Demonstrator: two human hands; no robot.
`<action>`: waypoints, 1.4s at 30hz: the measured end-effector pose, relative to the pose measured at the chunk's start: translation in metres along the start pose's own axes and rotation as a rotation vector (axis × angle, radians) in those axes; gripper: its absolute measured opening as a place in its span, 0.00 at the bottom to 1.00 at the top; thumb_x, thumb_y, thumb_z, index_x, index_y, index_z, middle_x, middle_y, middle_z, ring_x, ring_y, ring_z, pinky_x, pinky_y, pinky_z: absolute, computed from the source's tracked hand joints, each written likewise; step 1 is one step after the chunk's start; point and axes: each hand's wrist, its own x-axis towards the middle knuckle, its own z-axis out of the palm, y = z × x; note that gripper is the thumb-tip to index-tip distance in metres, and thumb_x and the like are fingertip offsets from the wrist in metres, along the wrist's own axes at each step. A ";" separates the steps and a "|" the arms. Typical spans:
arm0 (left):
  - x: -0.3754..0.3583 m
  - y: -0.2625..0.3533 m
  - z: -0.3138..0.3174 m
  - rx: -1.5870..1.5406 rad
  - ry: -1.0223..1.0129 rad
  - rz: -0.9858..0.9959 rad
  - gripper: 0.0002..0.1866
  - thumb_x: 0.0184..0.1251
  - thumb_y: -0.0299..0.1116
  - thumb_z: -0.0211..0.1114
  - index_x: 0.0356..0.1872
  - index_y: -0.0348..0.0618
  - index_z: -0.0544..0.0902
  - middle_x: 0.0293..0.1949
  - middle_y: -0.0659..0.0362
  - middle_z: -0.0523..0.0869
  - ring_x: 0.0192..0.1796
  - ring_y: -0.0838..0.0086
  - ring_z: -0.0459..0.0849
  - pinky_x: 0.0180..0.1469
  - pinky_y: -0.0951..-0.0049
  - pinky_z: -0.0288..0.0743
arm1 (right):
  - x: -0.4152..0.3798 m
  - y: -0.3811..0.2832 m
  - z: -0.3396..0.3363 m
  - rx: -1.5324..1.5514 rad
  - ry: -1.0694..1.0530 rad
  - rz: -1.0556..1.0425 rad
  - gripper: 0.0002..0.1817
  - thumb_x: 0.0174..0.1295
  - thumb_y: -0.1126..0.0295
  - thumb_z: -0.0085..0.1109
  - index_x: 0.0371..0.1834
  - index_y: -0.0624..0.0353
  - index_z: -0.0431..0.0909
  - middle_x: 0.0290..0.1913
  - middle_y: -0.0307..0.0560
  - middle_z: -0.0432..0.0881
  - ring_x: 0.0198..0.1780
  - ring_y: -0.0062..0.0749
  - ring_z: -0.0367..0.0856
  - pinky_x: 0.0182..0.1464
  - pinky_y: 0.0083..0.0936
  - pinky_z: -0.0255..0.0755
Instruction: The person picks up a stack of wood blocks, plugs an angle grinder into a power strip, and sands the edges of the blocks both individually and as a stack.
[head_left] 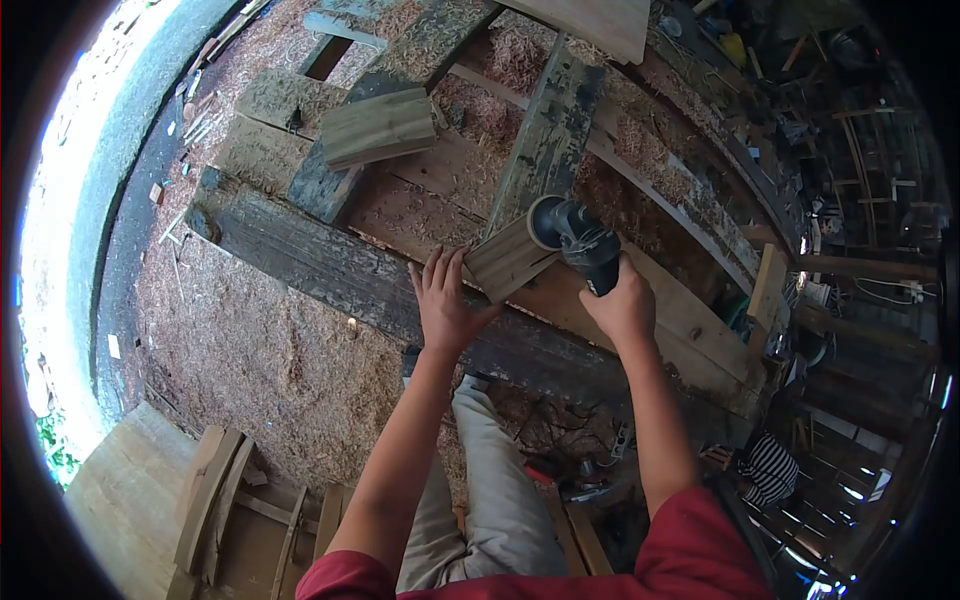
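Observation:
A small wooden board (508,262) lies tilted across the timber beams of the workbench. My left hand (447,305) rests at its left end, thumb against the near edge and the other fingers stretched out beside it. In my right hand (624,305) is a dark angle grinder (590,250), gripped by its body. The grinder's round disc (545,222) meets the board's right end. Whether the disc is spinning cannot be told. Another wooden block (378,128) lies on the beams farther back, to the left.
A long weathered beam (330,255) runs along the bench's near side. Shavings cover the ground (270,370). Curved wood pieces (212,495) stand at the lower left, and a pale panel (600,22) juts in at the top. Gaps open between the beams.

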 end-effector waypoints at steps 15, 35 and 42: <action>-0.002 -0.001 0.003 0.018 0.005 0.000 0.57 0.37 0.42 0.92 0.77 0.52 0.75 0.75 0.54 0.79 0.85 0.49 0.68 0.88 0.30 0.45 | 0.001 -0.005 -0.004 0.010 0.012 -0.059 0.22 0.52 0.63 0.78 0.48 0.57 0.82 0.40 0.61 0.91 0.46 0.63 0.91 0.48 0.54 0.84; 0.000 -0.004 0.003 0.016 0.000 0.017 0.56 0.39 0.44 0.91 0.77 0.49 0.76 0.75 0.54 0.80 0.85 0.49 0.68 0.87 0.29 0.47 | -0.003 0.004 0.003 0.003 -0.008 -0.046 0.24 0.52 0.63 0.77 0.50 0.58 0.80 0.40 0.62 0.90 0.46 0.65 0.91 0.48 0.56 0.84; 0.000 -0.006 0.004 0.024 -0.001 0.036 0.56 0.40 0.47 0.91 0.76 0.45 0.75 0.75 0.53 0.79 0.85 0.48 0.67 0.87 0.26 0.44 | 0.007 0.004 -0.001 -0.002 -0.010 -0.040 0.25 0.51 0.62 0.78 0.52 0.58 0.81 0.41 0.62 0.91 0.47 0.65 0.91 0.49 0.55 0.85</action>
